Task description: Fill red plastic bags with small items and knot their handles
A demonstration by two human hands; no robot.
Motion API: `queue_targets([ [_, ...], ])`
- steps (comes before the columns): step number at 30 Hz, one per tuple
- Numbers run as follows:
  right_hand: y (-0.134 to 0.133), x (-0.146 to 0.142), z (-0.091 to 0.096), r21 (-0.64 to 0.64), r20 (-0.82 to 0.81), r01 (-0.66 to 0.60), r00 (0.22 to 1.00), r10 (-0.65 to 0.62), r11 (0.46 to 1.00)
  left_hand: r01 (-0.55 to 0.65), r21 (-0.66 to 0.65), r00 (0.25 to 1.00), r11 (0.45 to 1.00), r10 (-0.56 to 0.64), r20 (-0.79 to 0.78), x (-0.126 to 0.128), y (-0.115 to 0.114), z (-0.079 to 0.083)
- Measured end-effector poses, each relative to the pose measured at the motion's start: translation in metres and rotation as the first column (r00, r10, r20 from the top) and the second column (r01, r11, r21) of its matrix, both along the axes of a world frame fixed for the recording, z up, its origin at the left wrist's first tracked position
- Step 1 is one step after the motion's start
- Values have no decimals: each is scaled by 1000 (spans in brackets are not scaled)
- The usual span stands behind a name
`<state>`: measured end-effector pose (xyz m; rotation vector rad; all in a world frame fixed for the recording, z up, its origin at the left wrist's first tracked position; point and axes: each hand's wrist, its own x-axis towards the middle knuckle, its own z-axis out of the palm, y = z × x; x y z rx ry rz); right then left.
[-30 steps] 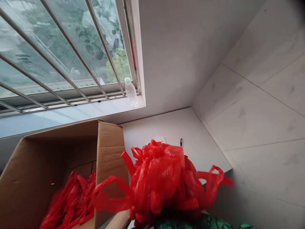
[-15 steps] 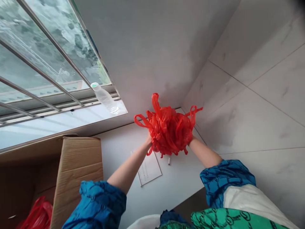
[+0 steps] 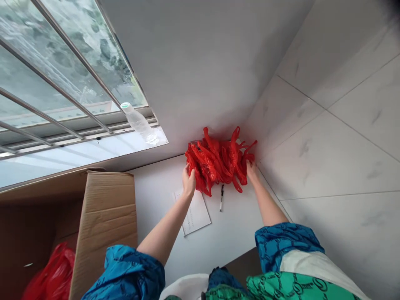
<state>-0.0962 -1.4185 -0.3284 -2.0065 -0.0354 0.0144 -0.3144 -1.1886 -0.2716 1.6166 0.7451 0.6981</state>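
Observation:
A bundle of red plastic bags [image 3: 220, 160] lies on the white table [image 3: 237, 221] in the far corner, against the wall. My left hand [image 3: 188, 181] is on the bundle's left side and my right hand [image 3: 251, 170] on its right side, fingers pressed into the bags. A black pen [image 3: 221, 197] and a sheet of paper [image 3: 194, 212] lie on the table just in front of the bundle, the paper partly under my left hand.
An open cardboard box [image 3: 104, 221] stands at the left with more red bags [image 3: 50, 277] inside. A clear plastic bottle [image 3: 139, 123] stands on the sill of a barred window [image 3: 53, 79]. A tiled wall [image 3: 337, 137] rises on the right.
The bundle of red bags went from close in front of the camera, out over the table, and down into the far corner. Both arms are stretched further out.

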Motion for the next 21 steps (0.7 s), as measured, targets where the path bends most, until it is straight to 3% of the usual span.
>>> queue_targets([
  [3,-25,-49,-34,-83,36,100,995,-97,992,38,-49,998,998,-41,-47,-42,-39,-20],
  [7,-54,-129,-84,-179,59,187,982,-179,966,209,-164,965,964,-231,-128,-94,-90,-48],
  [10,-63,-177,-118,-251,93,150,987,-130,956,331,-235,912,914,-374,-169,-123,-110,-66],
  [12,-63,-195,-133,-402,145,104,988,-48,910,395,-272,869,878,-453,-200,-142,-118,-77],
  [14,-61,-200,-140,-560,172,85,985,16,824,449,-315,817,836,-527,-236,-164,-125,-88],
  [16,-60,-196,-139,-635,175,91,984,28,767,511,-372,741,775,-616,-267,-193,-133,-98],
  [21,-60,-188,-128,-667,174,92,984,34,740,636,-504,464,585,-811,-355,-286,-138,-117],
])
